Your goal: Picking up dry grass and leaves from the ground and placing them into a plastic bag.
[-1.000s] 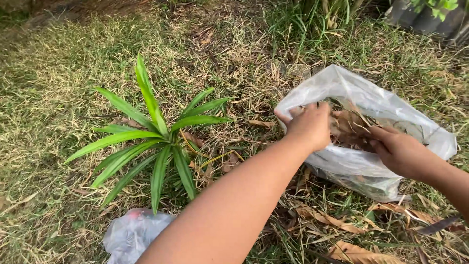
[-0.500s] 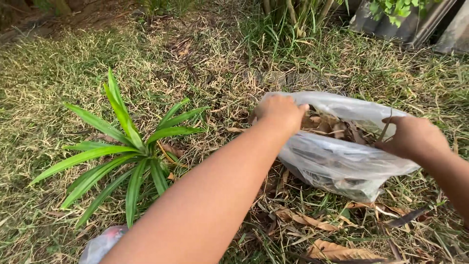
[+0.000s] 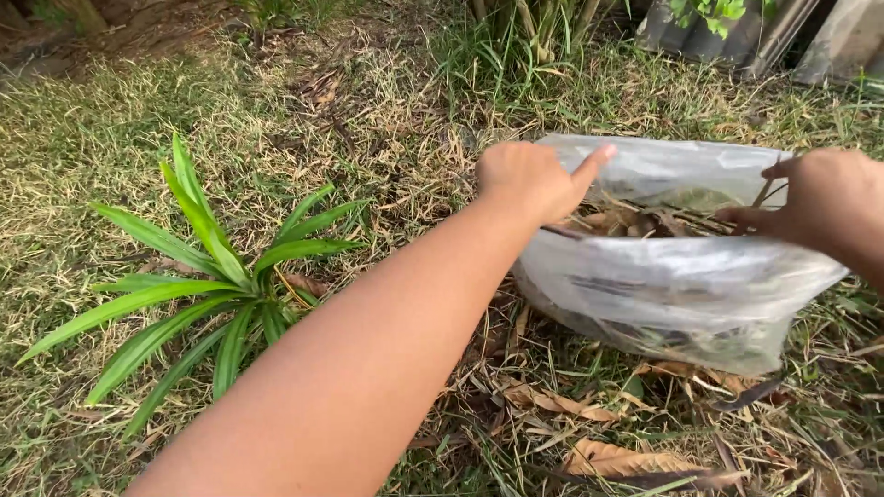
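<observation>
A clear plastic bag [image 3: 681,294] holding dry brown leaves and twigs lies on the grass, its mouth held apart. My left hand [image 3: 529,179] reaches in from the lower left and grips the left side of the bag's rim, index finger stretched out over the opening. At the frame's right edge, my right hand [image 3: 820,198] pinches the right side of the rim. Both hands hold the bag's mouth wide, and the leaves show inside between them.
A small plant with long green strap leaves [image 3: 221,276] grows in the grass left of my arm. Dry fallen leaves [image 3: 608,456] litter the ground below the bag. Tall grass clumps [image 3: 525,37] and corrugated sheets [image 3: 783,32] stand at the back.
My hands have spread apart and pulled the bag's mouth wider. The view has shifted, so the plant sits further left and the crumpled plastic at the bottom left has gone out of view.
</observation>
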